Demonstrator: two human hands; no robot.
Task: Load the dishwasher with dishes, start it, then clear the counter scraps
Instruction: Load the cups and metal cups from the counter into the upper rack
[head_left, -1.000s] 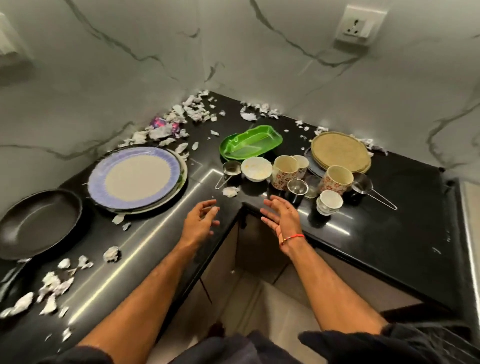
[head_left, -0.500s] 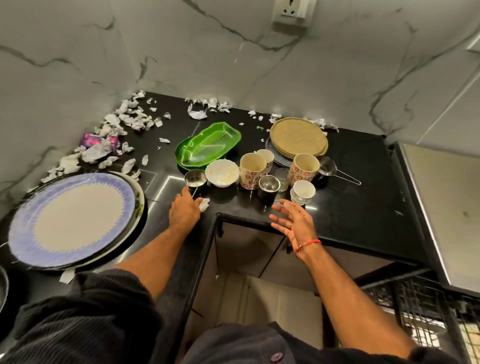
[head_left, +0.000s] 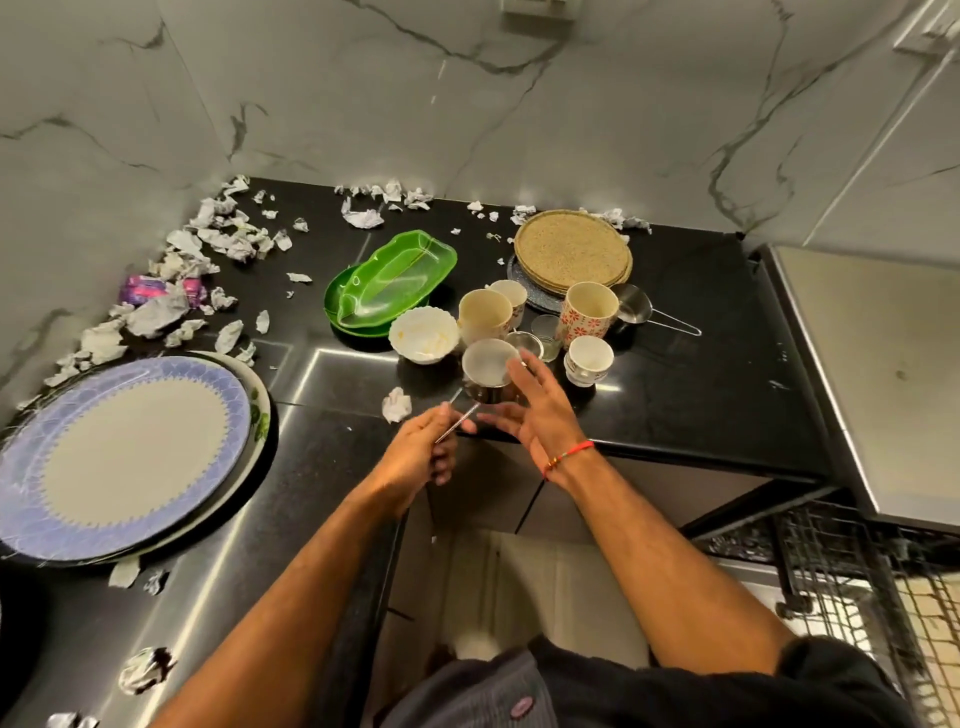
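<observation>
Just round steel measuring cup (head_left: 488, 373), thin wire handle in left hand (head_left: 418, 453).

White marble-veined wall tiles (head_left: 363, 93) rise behind the glossy black stone surface (head_left: 675, 395), a white wall socket (head_left: 537, 8) sits high up, and pale floor tiles (head_left: 530, 587) show below.

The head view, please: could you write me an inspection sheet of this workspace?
Surface: black counter, glossy, in a corner.
Job's things: steel measuring cup, green trays, white bowl, floral mugs, blue-rimmed plate, dishwasher rack pulled out.
Clutter: paper scraps along the walls; pink wrapper.
Grippers: left hand holds the cup's handle; right hand open beside the cup.
Cables: nothing seen.
Surroundings: marble wall.
</observation>
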